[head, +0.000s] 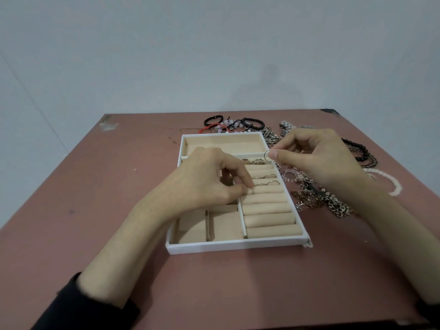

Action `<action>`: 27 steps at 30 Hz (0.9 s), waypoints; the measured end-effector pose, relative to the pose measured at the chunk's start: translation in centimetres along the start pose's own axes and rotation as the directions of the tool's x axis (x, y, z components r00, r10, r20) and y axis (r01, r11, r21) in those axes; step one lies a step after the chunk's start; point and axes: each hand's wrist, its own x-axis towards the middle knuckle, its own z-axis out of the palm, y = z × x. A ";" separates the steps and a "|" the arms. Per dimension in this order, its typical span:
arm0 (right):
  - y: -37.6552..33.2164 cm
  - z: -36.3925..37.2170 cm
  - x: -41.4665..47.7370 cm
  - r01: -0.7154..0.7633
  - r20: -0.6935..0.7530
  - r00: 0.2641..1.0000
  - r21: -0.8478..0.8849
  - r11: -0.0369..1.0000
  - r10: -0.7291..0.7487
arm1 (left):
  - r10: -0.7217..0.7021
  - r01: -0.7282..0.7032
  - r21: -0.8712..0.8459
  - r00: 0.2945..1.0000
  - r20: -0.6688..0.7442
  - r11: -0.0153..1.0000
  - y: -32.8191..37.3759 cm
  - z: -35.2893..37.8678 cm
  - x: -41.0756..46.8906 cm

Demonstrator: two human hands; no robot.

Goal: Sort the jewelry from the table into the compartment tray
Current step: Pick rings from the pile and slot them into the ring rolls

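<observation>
A white compartment tray (235, 246) with beige lining sits mid-table. Its right side holds padded ring rolls (269, 208), and a few rings (265, 181) stand in the upper slots. My left hand (209, 179) hovers over the tray's middle and pinches a small ring (250, 191) at the left end of the rolls. My right hand (316, 158) is raised above the tray's right edge, thumb and forefinger pinching a thin silver ring (268, 155). Loose jewelry lies on the table beyond and to the right of the tray.
Black and pink bead bracelets (235, 123) lie behind the tray. Chains (319, 201), a metal watch band (287, 126), black beads (359, 151) and a white bead bracelet (392, 182) lie at the right. The pink table (95, 210) ends at a pale wall.
</observation>
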 end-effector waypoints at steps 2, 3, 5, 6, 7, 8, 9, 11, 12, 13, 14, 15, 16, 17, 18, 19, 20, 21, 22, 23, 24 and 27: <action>0.0 0.0 0.0 0.001 0.000 1.000 -0.003 1.000 -0.001 | 0.007 -0.007 0.021 1.000 -0.003 1.000 -0.1 0.1 0.0; 0.0 0.0 0.0 0.003 0.001 1.000 -0.004 1.000 -0.003 | 0.012 -0.011 0.032 1.000 -0.005 0.999 -0.1 0.2 0.1; -0.1 0.0 -0.1 0.007 0.006 1.000 -0.003 1.000 -0.007 | 0.029 -0.029 0.052 1.000 -0.001 0.998 -0.2 0.2 0.2; -0.1 0.0 -0.2 0.008 0.014 1.000 -0.003 1.000 -0.008 | 0.034 -0.034 0.060 0.999 0.004 0.998 -0.2 0.2 0.2; -0.2 0.0 -0.2 0.011 0.023 1.000 -0.005 1.000 -0.010 | 0.037 -0.038 0.065 0.999 0.008 0.997 -0.2 0.3 0.2; -0.3 -0.1 -0.3 0.014 0.036 0.999 -0.007 1.000 -0.014 | 0.039 -0.040 0.065 0.999 0.009 0.997 -0.2 0.3 0.2; -0.4 -0.1 -0.3 0.018 0.049 0.999 -0.010 1.000 -0.018 | 0.040 -0.040 0.063 0.999 0.009 0.997 -0.2 0.3 0.2; -0.5 -0.1 -0.4 0.027 0.081 0.996 -0.016 0.999 -0.026 | 0.037 -0.038 0.060 0.999 0.016 0.997 -0.3 0.3 0.2; -0.6 -0.1 -0.5 0.032 0.100 0.995 -0.016 0.999 -0.031 | 0.032 -0.033 0.053 0.999 0.020 0.998 -0.3 0.2 0.2; -0.6 -0.1 -0.5 0.037 0.124 0.992 -0.013 0.999 -0.035 | 0.022 -0.023 0.035 1.000 0.014 0.999 -0.4 0.2 0.1; -0.6 -0.2 -0.6 0.042 0.152 0.988 -0.006 0.999 -0.041 | 0.007 -0.007 0.009 1.000 -0.007 1.000 -0.4 0.1 0.1; -0.7 -0.2 -0.7 0.052 0.182 0.982 -0.005 0.999 -0.051 | -0.011 0.010 -0.021 0.999 -0.042 1.000 -0.5 0.0 0.1; -0.6 -0.2 -0.7 0.065 0.212 0.975 -0.010 0.998 -0.061 | -0.028 0.023 -0.048 0.996 -0.087 0.999 -0.6 -0.1 0.1; -0.6 -0.1 -0.8 0.076 0.241 0.968 -0.018 0.997 -0.069 | -0.039 0.030 -0.070 0.990 -0.132 0.997 -0.6 -0.2 0.2; -0.6 -0.1 -0.8 0.086 0.267 0.961 -0.023 0.996 -0.077 | -0.047 0.033 -0.086 0.984 -0.172 0.996 -0.6 -0.2 0.2; -0.6 -0.1 -0.8 0.097 0.287 0.954 -0.027 0.995 -0.085 | -0.055 0.036 -0.094 0.978 -0.204 0.995 -0.6 -0.3 0.3; -0.5 -0.1 -0.9 0.106 0.301 0.949 -0.030 0.994 -0.092 | -0.061 0.041 -0.091 0.972 -0.226 0.995 -0.6 -0.4 0.3; -0.5 -0.1 -0.9 0.112 0.311 0.946 -0.034 0.993 -0.096 | -0.065 0.046 -0.084 0.969 -0.240 0.995 -0.7 -0.4 0.4; -0.4 0.0 -0.9 0.117 0.317 0.943 -0.040 0.992 -0.098 | -0.069 0.050 -0.079 0.967 -0.247 0.996 -0.7 -0.5 0.4; -0.3 0.0 -0.9 0.121 0.323 0.941 -0.047 0.992 -0.100 | -0.072 0.054 -0.078 0.965 -0.250 0.995 -0.8 -0.5 0.4; -0.2 0.0 -0.9 0.127 0.327 0.939 -0.056 0.990 -0.102 | -0.075 0.057 -0.077 0.965 -0.252 0.995 -0.9 -0.5 0.4; 0.1 0.2 -0.7 0.170 0.341 0.932 -0.102 0.980 -0.126 | -0.072 0.055 -0.070 0.963 -0.259 0.996 -1.0 -0.4 0.4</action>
